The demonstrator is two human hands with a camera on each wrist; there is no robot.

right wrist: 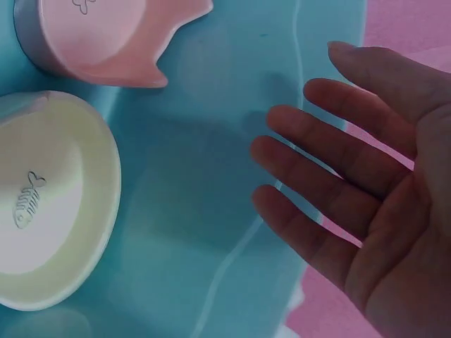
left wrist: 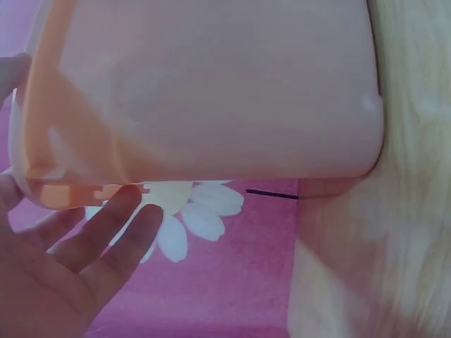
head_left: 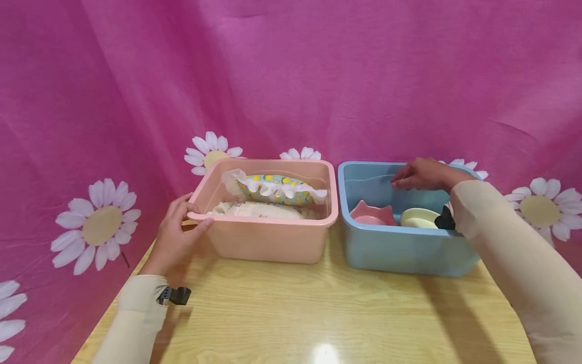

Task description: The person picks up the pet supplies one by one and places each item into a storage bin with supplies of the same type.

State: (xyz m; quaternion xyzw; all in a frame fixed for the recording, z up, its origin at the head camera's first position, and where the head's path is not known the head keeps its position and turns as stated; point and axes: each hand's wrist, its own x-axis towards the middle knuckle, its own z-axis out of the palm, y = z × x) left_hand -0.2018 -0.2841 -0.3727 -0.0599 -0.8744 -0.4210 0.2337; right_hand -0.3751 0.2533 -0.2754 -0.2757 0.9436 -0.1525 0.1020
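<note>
My left hand [head_left: 175,237] holds the left front corner of a pink plastic bin [head_left: 268,242]. Its thumb lies on the front rim and its index fingertip laps over the left rim; in the left wrist view the other fingers [left wrist: 116,239] spread below the rim. My right hand [head_left: 423,174] hovers over the blue bin [head_left: 409,250], fingers apart and nothing held, as the right wrist view shows. Below it in that bin sit a pink cat-eared bowl [right wrist: 95,35] and a pale yellow bowl [right wrist: 49,204] with a fishbone drawing.
Inside the pink bin, a lemon-print cushion [head_left: 275,187] with white ruffles leans behind a cream cloth item [head_left: 259,210]. Both bins stand side by side on a wooden table [head_left: 282,308]. A magenta curtain [head_left: 291,81] with daisies hangs close behind and to the left.
</note>
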